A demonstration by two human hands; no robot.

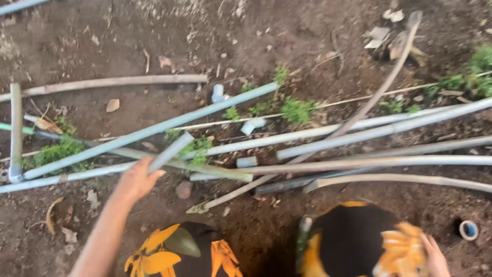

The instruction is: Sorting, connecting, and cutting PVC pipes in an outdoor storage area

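A short grey pipe piece (171,151) is gripped by the left hand (136,179); the right hand (435,256) rests spread on a knee. Neighbouring pipes (359,134) could be dislodged if snagged.

**A garden plot with pipes laid out on bare earth**

This is outdoor ground, a yard or garden patch rather than any room. The surface is dark, damp-looking soil (287,36) strewn with dry leaves (113,105), small stones and twigs. Low green weeds (297,109) sprout in clumps across it. A loose heap of long grey plastic pipes (389,128) lies criss-crossed on the dirt, mixed with bare wooden sticks (118,81) and a few short pipe offcuts (247,162). At the lower right, a pipe end (468,230) stands in the ground, its open mouth facing up.
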